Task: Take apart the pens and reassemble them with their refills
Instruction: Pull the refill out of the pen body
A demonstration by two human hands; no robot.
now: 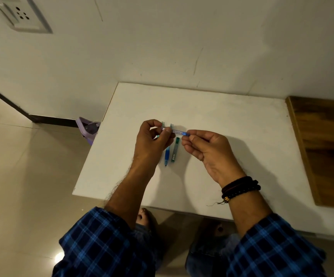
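Above the white table (212, 120), held level between 2 hands: a clear blue pen barrel (175, 131). Left hand (152, 140) pinching its left end between thumb and fingertips, other fingers curled. Right hand (208, 150) pinching the blue right end, ring on 1 finger, dark beaded bracelets (240, 186) on the wrist. Lying on the table just below the held barrel, side by side: a blue pen (167, 155), tip toward the near edge, and a green pen part (175, 149) just right of it. 2 small clear pieces (171, 125) just beyond the hands, too blurred to identify. Blue plaid sleeves (102, 240) at the near edge; a wooden board (326, 148) at far right.
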